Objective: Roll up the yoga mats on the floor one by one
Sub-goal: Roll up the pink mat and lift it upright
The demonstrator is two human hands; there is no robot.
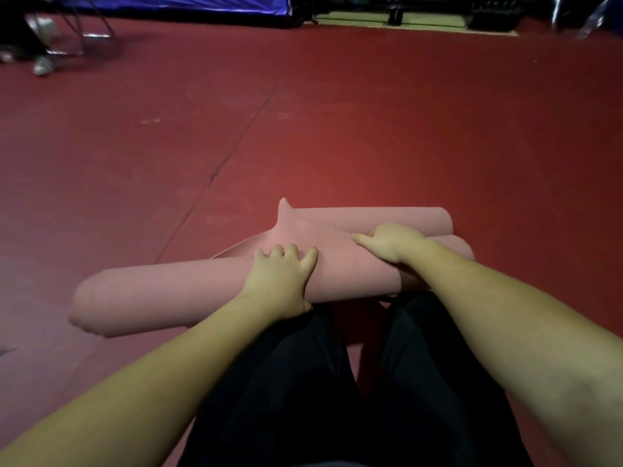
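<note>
Here, a pink yoga mat [188,288] lies nearly rolled across the red floor [371,123], just ahead of the person's dark-trousered knees [303,382]. The left hand [279,281] presses on the roll, fingers [290,252] spread and slightly bent. At two o'clock, the right hand [391,244] grips the loose flap, fingers curled.

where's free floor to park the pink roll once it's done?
Bare red floor runs wide beyond the pink mat, up to the blue sheet and chair legs far left. Also bare right of the right hand. Crowded near: left hand, both arms and dark trousers fill that.
</note>
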